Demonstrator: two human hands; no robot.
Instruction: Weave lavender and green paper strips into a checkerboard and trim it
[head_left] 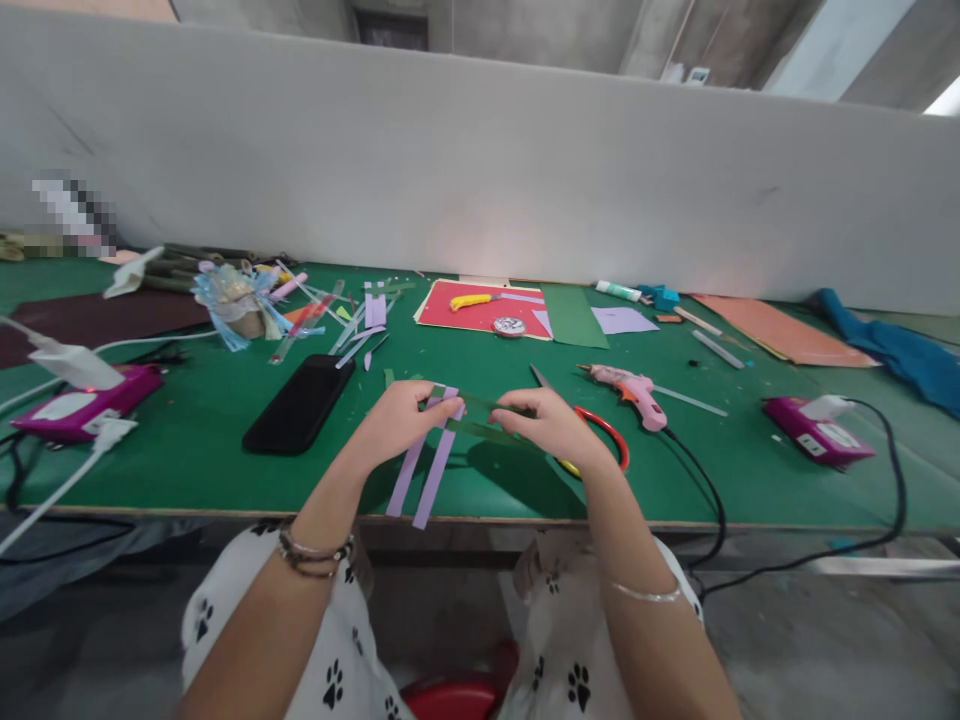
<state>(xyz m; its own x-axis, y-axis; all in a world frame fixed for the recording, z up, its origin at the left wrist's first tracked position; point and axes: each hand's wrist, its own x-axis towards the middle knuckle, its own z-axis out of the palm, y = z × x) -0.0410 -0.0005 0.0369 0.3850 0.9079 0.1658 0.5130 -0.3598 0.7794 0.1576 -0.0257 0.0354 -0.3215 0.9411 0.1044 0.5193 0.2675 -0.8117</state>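
Above the front of the table, my left hand [409,413] pinches purple paper strips [433,478] where they cross green paper strips [480,432]. Two purple ends hang down towards me. My right hand [546,425] is closed on the other ends of the green strips, which stretch between both hands. How the strips are woven or joined under my left fingers is partly hidden. Scissors [619,440] with red and yellow handles lie partly behind my right hand and wrist. A black phone [298,404] rests on the table to the left of my left hand.
A pink glue gun [628,390] lies to the right, its cable running over the table edge. Purple power strips [817,432] sit at both sides. Behind lie a red sheet [469,318], a yellow cutter [471,300], a green sheet [574,318] and paper scraps. A white partition [480,170] closes the back.
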